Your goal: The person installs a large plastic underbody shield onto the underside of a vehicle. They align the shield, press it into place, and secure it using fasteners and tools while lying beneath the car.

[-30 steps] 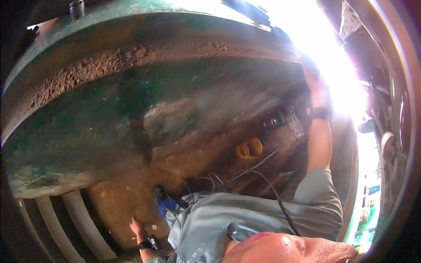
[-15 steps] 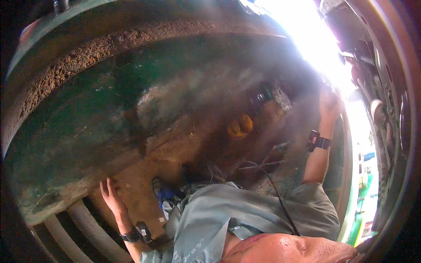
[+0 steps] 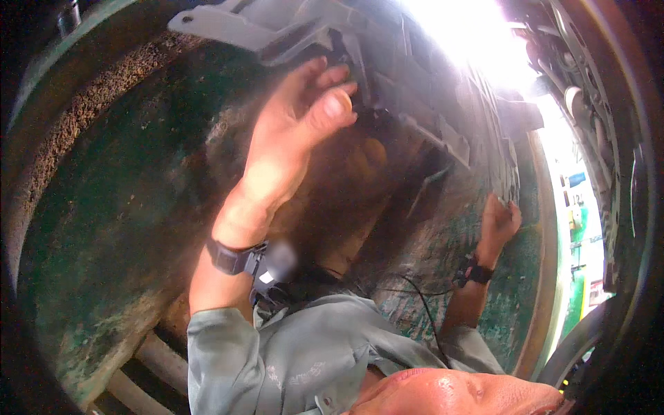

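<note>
A large grey moulded panel point(image 3: 387, 52) with bracket-like arms and ribs stretches across the top of the head view, over to the right. My left hand point(image 3: 304, 107) is raised up to its underside, fingers curled and thumb bent across beside a dark gap in the part. The exact contact of those fingertips is partly hidden. At the panel's lower right end, my right hand point(image 3: 501, 225) has its fingers bent round the edge. Both wrists wear dark straps, the left strap point(image 3: 235, 258) with a small device.
Stained green walls point(image 3: 90, 207) surround me, with a rough, crusty ledge point(image 3: 59, 149) at the far left. Pale steps point(image 3: 162, 356) lie at the lower left. A dim yellow round object point(image 3: 373, 151) shows behind the panel. Dark pipes point(image 3: 588, 117) run along the right.
The grey panel has come into view at the top. My left hand has swung up from the lower left to it. My right hand has moved down and slightly left.
</note>
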Demonstrator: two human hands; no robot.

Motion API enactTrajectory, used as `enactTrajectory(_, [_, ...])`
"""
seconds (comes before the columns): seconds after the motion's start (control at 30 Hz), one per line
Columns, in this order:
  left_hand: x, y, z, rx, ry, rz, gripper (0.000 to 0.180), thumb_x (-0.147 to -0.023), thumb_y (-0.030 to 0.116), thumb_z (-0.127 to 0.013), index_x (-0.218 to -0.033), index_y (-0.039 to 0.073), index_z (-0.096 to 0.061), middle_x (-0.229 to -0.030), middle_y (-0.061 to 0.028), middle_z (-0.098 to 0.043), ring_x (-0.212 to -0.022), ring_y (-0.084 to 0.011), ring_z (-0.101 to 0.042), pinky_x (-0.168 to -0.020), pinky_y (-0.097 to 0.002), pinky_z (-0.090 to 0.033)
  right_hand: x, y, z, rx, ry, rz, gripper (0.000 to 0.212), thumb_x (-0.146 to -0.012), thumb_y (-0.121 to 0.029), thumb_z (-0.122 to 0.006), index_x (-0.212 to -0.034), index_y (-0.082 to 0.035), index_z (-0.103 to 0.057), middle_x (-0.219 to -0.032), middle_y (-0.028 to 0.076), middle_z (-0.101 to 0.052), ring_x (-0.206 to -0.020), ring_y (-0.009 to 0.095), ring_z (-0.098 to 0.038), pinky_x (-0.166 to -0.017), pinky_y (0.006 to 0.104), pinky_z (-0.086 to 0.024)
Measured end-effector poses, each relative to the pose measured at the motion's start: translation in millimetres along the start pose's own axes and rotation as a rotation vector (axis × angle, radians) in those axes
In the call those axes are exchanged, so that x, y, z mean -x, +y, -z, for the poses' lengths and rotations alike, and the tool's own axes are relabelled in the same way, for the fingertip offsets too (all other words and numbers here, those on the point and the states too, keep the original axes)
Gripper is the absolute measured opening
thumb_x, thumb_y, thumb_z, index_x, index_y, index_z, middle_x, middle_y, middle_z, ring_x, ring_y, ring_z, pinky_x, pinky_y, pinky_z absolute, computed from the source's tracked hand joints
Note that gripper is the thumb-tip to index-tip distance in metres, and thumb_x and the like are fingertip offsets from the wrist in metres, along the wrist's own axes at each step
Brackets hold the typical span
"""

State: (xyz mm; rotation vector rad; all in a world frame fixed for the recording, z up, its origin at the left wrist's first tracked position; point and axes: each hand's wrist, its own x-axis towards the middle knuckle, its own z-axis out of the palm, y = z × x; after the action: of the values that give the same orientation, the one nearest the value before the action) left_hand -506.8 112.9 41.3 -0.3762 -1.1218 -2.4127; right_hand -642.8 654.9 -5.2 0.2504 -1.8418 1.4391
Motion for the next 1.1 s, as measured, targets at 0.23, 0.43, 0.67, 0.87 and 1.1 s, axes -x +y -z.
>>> enactTrajectory(0.23, [10.4,-2.5,-9.4,0.355,-0.002,0.204,0.028,-0.098,0.016,-0.066,-0.125,0.007,-0.063,-0.115,-0.0024,-0.069,-0.106,-0.0182,-0.067,-0.092,-0.0378,-0.056,109.7,-71.1,44.3,-0.676,0.175,-0.618,0.051,-0.085,-0.007,-0.079,-0.129,0.0,-0.056,-0.125,0.014,-0.062,-0.096,0.024,-0.066,-0.095,0.0472,-0.052])
enactTrajectory(0.43, [58.9,23.1,6.1,0.227,0.072,0.254,0.037,-0.085,0.003,-0.064,-0.123,0.003,-0.063,-0.111,-0.0052,-0.066,-0.108,-0.0208,-0.062,-0.099,-0.0355,-0.047,194.6,-110.4,32.7,-0.578,0.198,-0.612,0.041,-0.096,-0.013,-0.063,-0.131,0.004,-0.048,-0.14,0.018,-0.051,-0.128,0.034,-0.047,-0.117,0.0563,-0.035])
enactTrajectory(0.67, [129.6,67.0,7.4,-0.068,0.223,0.158,0.042,-0.077,-0.004,-0.071,-0.118,0.001,-0.065,-0.103,-0.0031,-0.065,-0.103,-0.0185,-0.061,-0.096,-0.0335,-0.044,270.7,-103.1,52.6,-0.56,0.147,-0.82,0.053,-0.082,-0.007,-0.084,-0.127,0.001,-0.058,-0.114,0.016,-0.066,-0.109,0.024,-0.063,-0.103,0.0538,-0.051])
enactTrajectory(0.87, [181.0,116.6,-7.4,-0.254,0.093,0.241,0.057,-0.078,0.002,-0.074,-0.133,-0.001,-0.06,-0.12,-0.0084,-0.069,-0.106,-0.0204,-0.067,-0.096,-0.0347,-0.052,415.1,-65.0,78.1,-0.252,0.056,-0.696,0.064,-0.077,-0.002,-0.089,-0.13,-0.003,-0.053,-0.114,0.011,-0.066,-0.095,0.023,-0.068,-0.085,0.0373,-0.058])
enactTrajectory(1.1, [223.4,171.4,-22.5,-1.042,-0.297,0.336,0.039,-0.081,-0.003,-0.084,-0.115,-0.003,-0.066,-0.095,-0.0018,-0.07,-0.085,-0.0102,-0.065,-0.079,-0.0309,-0.054,559.8,-137.1,31.4,-0.797,0.164,-1.296,0.03,-0.089,-0.025,-0.069,-0.105,0.001,-0.067,-0.099,0.011,-0.073,-0.089,0.025,-0.07,-0.082,0.0373,-0.059])
